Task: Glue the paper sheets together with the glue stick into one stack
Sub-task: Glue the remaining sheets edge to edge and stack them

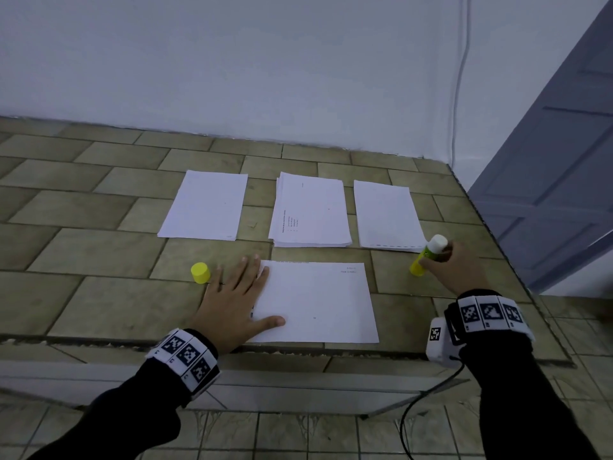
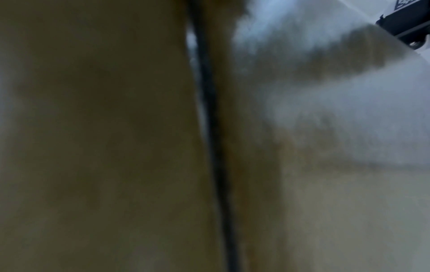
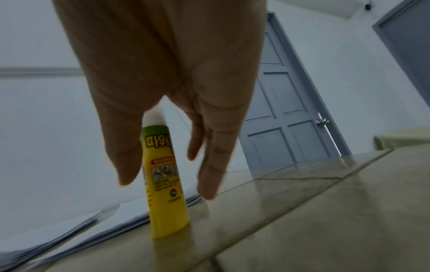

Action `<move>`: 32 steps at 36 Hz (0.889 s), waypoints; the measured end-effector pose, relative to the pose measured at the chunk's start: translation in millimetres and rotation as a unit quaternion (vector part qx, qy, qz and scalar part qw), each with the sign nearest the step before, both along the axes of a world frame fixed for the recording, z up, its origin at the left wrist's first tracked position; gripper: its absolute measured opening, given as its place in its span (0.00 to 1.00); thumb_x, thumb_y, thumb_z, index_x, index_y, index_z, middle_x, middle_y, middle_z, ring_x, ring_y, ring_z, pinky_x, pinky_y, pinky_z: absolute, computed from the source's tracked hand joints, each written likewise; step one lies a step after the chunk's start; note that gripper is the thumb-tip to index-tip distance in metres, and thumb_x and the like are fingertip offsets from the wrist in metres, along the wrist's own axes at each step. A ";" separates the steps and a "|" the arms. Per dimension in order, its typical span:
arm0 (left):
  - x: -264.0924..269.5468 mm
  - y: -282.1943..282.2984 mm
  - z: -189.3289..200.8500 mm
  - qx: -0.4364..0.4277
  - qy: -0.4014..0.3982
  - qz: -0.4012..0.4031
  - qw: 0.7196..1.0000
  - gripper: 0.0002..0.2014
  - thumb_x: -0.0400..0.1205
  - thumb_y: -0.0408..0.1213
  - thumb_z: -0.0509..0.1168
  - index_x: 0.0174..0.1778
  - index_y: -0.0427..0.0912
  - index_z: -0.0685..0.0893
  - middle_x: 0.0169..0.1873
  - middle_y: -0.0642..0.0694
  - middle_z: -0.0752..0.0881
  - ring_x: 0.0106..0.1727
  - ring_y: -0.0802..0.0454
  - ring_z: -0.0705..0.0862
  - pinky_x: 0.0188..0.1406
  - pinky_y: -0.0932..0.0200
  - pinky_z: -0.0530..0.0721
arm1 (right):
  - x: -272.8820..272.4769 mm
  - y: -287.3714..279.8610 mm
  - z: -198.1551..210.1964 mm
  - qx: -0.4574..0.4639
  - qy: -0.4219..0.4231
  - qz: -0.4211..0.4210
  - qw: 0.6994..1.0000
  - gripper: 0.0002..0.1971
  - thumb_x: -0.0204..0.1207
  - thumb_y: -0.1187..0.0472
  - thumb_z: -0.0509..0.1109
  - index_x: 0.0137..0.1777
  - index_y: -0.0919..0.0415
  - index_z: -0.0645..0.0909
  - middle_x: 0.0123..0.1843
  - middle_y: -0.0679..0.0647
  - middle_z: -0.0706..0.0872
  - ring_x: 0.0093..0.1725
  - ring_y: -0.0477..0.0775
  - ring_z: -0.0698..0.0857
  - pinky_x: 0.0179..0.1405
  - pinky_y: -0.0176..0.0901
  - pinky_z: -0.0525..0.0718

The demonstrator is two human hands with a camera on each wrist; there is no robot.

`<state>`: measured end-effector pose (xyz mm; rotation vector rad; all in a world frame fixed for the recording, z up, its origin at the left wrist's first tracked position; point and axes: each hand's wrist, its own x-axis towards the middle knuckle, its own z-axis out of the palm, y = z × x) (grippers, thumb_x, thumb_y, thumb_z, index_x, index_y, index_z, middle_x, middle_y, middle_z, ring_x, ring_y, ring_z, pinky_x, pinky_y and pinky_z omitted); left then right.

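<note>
- Pressing flat on the tiled ledge (image 1: 99,254), the left hand (image 1: 232,300) has its fingers straight and spread; the forefinger tip and thumb lie on the left edge of the near paper sheet (image 1: 318,303), the other fingers on bare tile.
- Right hand (image 1: 447,267): in the right wrist view the fingers (image 3: 211,165) hang nearly straight and loose around the glue stick (image 3: 165,184), thumb on its left side, the others just to its right. I cannot tell whether they touch it.
- Counted: one glue stick, uncapped, standing slightly tilted on the tile at the right; one yellow cap (image 1: 200,273) just left of the left hand; three paper lots in the far row, the left sheets (image 1: 205,207), the middle pile (image 1: 311,210) and the right sheets (image 1: 388,217); one near sheet.
</note>
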<state>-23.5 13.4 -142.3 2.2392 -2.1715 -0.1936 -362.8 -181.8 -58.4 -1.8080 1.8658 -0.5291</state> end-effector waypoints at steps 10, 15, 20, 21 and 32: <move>-0.1 -0.1 0.8 -0.032 0.029 0.002 0.999 0.44 0.78 0.72 0.22 0.85 0.47 0.43 0.85 0.49 0.45 0.86 0.49 0.44 0.83 0.36 0.44 | 44.0 38.3 4.4 0.175 0.092 0.105 0.975 0.16 0.80 0.53 0.68 0.37 0.66 0.82 0.31 0.57 0.89 0.25 0.51 0.85 0.27 0.40 0.82; -2.6 4.1 5.0 -0.106 0.135 0.043 0.984 0.43 0.81 0.68 0.36 0.86 0.41 0.54 0.86 0.47 0.45 0.86 0.51 0.45 0.84 0.47 0.43 | 86.7 17.6 9.9 0.000 0.089 0.126 0.988 0.07 0.78 0.62 0.67 0.41 0.64 0.81 0.43 0.57 0.89 0.38 0.54 0.85 0.39 0.41 0.82; 2.0 5.8 -1.4 -0.173 0.157 0.034 0.972 0.31 0.79 0.58 0.54 0.71 0.39 0.76 0.83 0.42 0.59 0.84 0.46 0.55 0.81 0.43 0.58 | 110.9 -18.3 -0.5 -0.016 0.144 0.107 0.984 0.12 0.79 0.64 0.67 0.60 0.67 0.76 0.61 0.63 0.80 0.61 0.62 0.79 0.52 0.47 0.75; 2.6 5.4 -1.8 -0.165 0.151 0.030 0.974 0.31 0.79 0.58 0.54 0.71 0.40 0.77 0.83 0.42 0.60 0.84 0.45 0.55 0.81 0.40 0.59 | 113.7 -23.4 -3.8 -0.007 0.157 0.095 0.983 0.14 0.79 0.63 0.67 0.62 0.68 0.74 0.63 0.65 0.79 0.63 0.64 0.79 0.55 0.49 0.77; 1.0 4.4 1.2 -0.113 0.125 0.022 0.985 0.36 0.80 0.59 0.42 0.80 0.45 0.69 0.85 0.48 0.55 0.85 0.55 0.46 0.83 0.50 0.40 | 114.5 -43.2 -16.5 0.045 0.228 0.052 0.971 0.17 0.76 0.57 0.74 0.57 0.69 0.79 0.61 0.66 0.79 0.62 0.67 0.79 0.59 0.56 0.81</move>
